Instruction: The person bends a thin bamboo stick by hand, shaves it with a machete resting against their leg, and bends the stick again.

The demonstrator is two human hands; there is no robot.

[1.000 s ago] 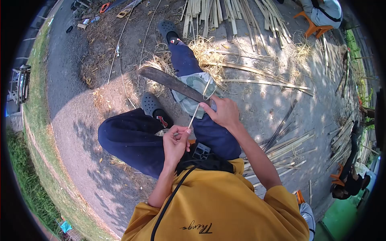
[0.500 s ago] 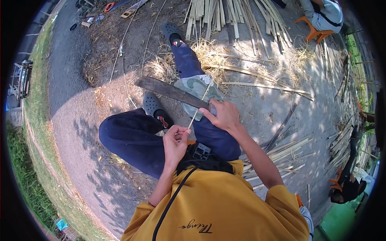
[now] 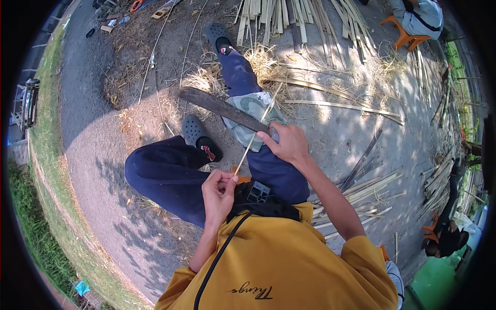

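My left hand pinches the near end of a thin pale bamboo strip between thumb and fingers, in front of my waist. The strip runs away from me, up over a camouflage cloth draped on my leg, and passes against the machete blade close to its handle. My right hand is closed round the machete's handle, mostly hidden by the fingers, with the thumb at the strip. The dark, broad blade points to the left across the cloth.
Curly shavings lie around my outstretched foot. Bundles of split strips lie ahead, and more strips to my right. A person sits on an orange stool at the far right. A saw lies at the top left.
My left hand has drawn back toward my body and slightly left, pulling the strip along the blade. The right hand with the machete has stayed nearly in place.
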